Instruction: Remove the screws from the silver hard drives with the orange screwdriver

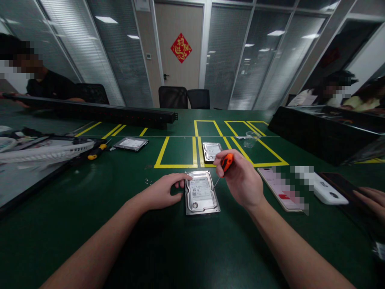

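Observation:
A silver hard drive (202, 202) with a white label lies flat on the green table before me. My left hand (164, 190) is at its left side, index fingertip resting on its upper left edge. The thumb is spread away and the other fingers are partly curled. My right hand (243, 182) is closed around the orange and black handle of a screwdriver (227, 163). Its thin shaft slants down to the drive's right edge, where the tip meets the notch; the screw there is too small to make out. Just beyond, a second hard drive (211, 151) lies partly behind my right fingers.
Yellow tape (177, 165) marks boxes on the table. Left are another drive (131, 143), an orange-black tool (97, 151) and a long black bar (120, 112). Right are a pink phone (279, 192), a white device (325, 188), a black case (306, 136) and another person's hand (373, 200).

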Tool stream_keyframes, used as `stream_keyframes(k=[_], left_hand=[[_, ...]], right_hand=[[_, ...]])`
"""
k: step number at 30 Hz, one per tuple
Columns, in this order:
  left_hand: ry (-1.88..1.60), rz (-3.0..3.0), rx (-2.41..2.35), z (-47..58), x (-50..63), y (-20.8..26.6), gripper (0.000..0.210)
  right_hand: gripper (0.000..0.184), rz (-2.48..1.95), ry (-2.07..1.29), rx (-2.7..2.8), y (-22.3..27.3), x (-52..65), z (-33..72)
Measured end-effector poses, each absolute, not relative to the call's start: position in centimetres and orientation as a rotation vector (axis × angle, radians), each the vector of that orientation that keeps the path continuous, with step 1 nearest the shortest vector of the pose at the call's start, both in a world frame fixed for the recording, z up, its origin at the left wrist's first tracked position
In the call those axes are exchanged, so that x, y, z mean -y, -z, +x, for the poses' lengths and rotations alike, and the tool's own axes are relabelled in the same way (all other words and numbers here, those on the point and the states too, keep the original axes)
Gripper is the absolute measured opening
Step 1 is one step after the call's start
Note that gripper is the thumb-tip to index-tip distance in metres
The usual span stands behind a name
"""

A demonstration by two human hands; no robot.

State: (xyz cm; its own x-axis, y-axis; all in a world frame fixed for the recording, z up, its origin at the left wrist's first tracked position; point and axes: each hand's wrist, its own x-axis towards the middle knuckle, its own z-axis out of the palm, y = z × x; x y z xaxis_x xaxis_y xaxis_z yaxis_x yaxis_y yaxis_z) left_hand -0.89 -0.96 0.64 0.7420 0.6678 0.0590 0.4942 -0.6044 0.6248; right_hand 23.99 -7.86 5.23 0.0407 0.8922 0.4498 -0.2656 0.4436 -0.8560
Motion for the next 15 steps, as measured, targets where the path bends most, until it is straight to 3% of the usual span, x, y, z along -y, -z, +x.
stream_keyframes(k=[3, 15], left_hand=[[-0.378, 2.34, -0.881, -0.96, 0.94, -0.58, 0.055], [-0.414, 2.356, -0.845, -0.92, 0.83, -0.38, 0.056]], right_hand=[[0.014, -0.69, -0.976, 1.228, -5.12, 7.86, 24.02], [0.017, -0.677, -0.986, 1.256, -4.57, 7.64, 24.01]])
